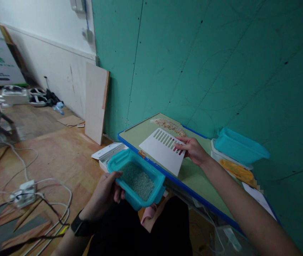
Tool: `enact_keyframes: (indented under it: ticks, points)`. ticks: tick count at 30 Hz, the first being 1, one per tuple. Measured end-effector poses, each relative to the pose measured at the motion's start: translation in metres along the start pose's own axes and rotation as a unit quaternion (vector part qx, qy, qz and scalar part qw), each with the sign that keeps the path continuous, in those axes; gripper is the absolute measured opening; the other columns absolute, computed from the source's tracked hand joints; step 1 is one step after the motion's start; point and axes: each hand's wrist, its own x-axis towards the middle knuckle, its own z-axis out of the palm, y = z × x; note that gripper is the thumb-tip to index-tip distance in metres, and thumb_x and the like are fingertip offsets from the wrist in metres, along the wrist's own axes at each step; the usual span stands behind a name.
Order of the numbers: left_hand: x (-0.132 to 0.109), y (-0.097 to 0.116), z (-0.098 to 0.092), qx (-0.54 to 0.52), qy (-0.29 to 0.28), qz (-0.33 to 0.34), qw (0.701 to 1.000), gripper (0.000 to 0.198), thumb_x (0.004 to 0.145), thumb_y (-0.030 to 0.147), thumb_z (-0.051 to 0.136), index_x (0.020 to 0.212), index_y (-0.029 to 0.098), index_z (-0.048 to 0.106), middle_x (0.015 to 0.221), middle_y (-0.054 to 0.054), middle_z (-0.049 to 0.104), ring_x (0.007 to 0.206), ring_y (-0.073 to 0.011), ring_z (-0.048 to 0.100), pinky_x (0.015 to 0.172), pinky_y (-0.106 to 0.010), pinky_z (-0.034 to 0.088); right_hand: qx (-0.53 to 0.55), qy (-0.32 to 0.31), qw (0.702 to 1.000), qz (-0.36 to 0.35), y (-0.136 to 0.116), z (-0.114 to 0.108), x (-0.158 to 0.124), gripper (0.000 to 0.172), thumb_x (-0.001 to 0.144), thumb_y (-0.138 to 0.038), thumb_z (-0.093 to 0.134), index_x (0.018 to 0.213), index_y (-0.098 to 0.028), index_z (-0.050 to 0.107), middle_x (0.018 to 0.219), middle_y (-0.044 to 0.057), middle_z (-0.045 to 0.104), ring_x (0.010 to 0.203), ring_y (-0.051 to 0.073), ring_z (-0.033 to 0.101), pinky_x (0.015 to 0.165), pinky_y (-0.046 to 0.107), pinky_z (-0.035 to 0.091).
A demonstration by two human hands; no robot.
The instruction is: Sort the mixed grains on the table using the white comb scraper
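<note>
My left hand [105, 193] grips the near rim of a teal plastic tub [151, 175] filled with pale green granules [137, 179], held just below the table's blue front edge. My right hand [192, 149] pinches a white slotted plastic scraper [162, 151] that lies on the green tabletop [194, 174] and reaches to its edge above the tub. A strip of brownish grains [169, 125] lies at the far end of the table. A few orange-brown bits [142, 153] sit on the edge by the tub.
A teal tub [238, 145] is stacked on a white container [224, 156] at the table's right, with a yellow item [237, 170] beside it. A green wall stands close behind. On the wooden floor lie a power strip [25, 193] with cables, a white box [109, 151] and a leaning board [96, 101].
</note>
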Motion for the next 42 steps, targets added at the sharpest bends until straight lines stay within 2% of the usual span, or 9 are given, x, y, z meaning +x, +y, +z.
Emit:
enact_keyframes:
  ticks: [4,7,11,14,19,25,32,38,42]
  points:
    - [0.0,0.0,0.001,0.009,0.001,-0.008,1.0,0.062,0.072,0.058,0.072,0.026,0.023,0.051,0.025,-0.005,0.044,0.03,-0.0108,0.052,0.043,-0.021,0.038,-0.043,0.067,0.995,-0.056,-0.005,-0.02,0.014,0.06,0.07,-0.034,0.092,0.127,-0.017,0.084,0.083,0.007,0.083,0.059,0.021,0.073,0.05,0.029,0.058]
    - [0.001,-0.001,0.001,0.003,0.008,-0.005,1.0,0.059,0.072,0.056,0.073,0.027,0.023,0.051,0.026,-0.005,0.044,0.032,-0.0116,0.054,0.043,-0.021,0.039,-0.14,0.118,0.976,-0.121,-0.009,-0.029,0.024,0.051,0.079,-0.031,0.087,0.128,-0.019,0.084,0.092,0.008,0.086,0.072,0.025,0.078,0.061,0.034,0.064]
    - [0.002,-0.003,0.0,-0.002,0.004,0.002,1.0,0.059,0.074,0.057,0.072,0.028,0.024,0.053,0.027,-0.005,0.046,0.034,-0.012,0.055,0.044,-0.022,0.042,-0.3,0.134,0.919,-0.219,-0.013,-0.02,0.022,0.038,0.087,-0.019,0.078,0.124,-0.023,0.087,0.121,0.011,0.086,0.104,0.03,0.082,0.096,0.042,0.064]
    - [0.003,-0.002,0.0,0.0,-0.002,-0.001,1.0,0.06,0.073,0.057,0.072,0.028,0.024,0.052,0.027,-0.005,0.045,0.033,-0.0113,0.053,0.043,-0.022,0.041,-0.374,0.116,0.885,-0.252,-0.016,-0.002,0.009,0.038,0.092,-0.019,0.075,0.128,-0.027,0.086,0.133,0.009,0.082,0.117,0.031,0.08,0.106,0.043,0.06]
    - [0.001,0.002,0.002,0.008,0.0,-0.006,1.0,0.061,0.073,0.058,0.072,0.026,0.024,0.051,0.026,-0.004,0.043,0.032,-0.0113,0.053,0.043,-0.022,0.04,-0.472,0.085,0.832,-0.278,-0.016,0.028,-0.014,0.042,0.097,-0.023,0.07,0.137,-0.031,0.081,0.119,0.008,0.086,0.098,0.028,0.082,0.088,0.036,0.061]
    - [-0.003,0.005,0.004,0.025,-0.006,0.0,1.0,0.062,0.074,0.059,0.069,0.026,0.023,0.053,0.029,-0.006,0.048,0.035,-0.0101,0.054,0.047,-0.021,0.042,-0.525,0.049,0.787,-0.32,-0.012,0.053,-0.045,0.045,0.103,-0.024,0.06,0.144,-0.028,0.078,0.09,0.011,0.087,0.069,0.023,0.076,0.066,0.031,0.048]
    - [-0.004,0.01,0.008,0.025,0.012,-0.017,0.999,0.057,0.067,0.06,0.067,0.026,0.025,0.05,0.028,-0.005,0.046,0.033,-0.0106,0.052,0.045,-0.022,0.04,-0.506,0.015,0.792,-0.342,-0.015,0.07,-0.068,0.048,0.104,-0.022,0.055,0.147,-0.027,0.076,0.087,0.01,0.086,0.067,0.022,0.074,0.063,0.031,0.045]
    - [-0.002,0.01,0.008,0.032,0.015,-0.012,0.999,0.057,0.067,0.059,0.064,0.024,0.025,0.049,0.026,-0.004,0.042,0.031,-0.0111,0.051,0.045,-0.022,0.039,-0.493,0.015,0.803,-0.336,-0.019,0.073,-0.071,0.045,0.104,-0.024,0.057,0.145,-0.025,0.077,0.095,0.013,0.087,0.073,0.025,0.079,0.064,0.032,0.049]
    - [-0.002,0.005,0.01,0.039,0.01,-0.01,0.999,0.059,0.068,0.062,0.062,0.024,0.024,0.05,0.026,-0.004,0.041,0.03,-0.0102,0.051,0.046,-0.022,0.039,-0.49,0.026,0.798,-0.35,-0.02,0.073,-0.076,0.044,0.104,-0.02,0.058,0.144,-0.025,0.077,0.095,0.011,0.088,0.075,0.023,0.081,0.065,0.028,0.051]
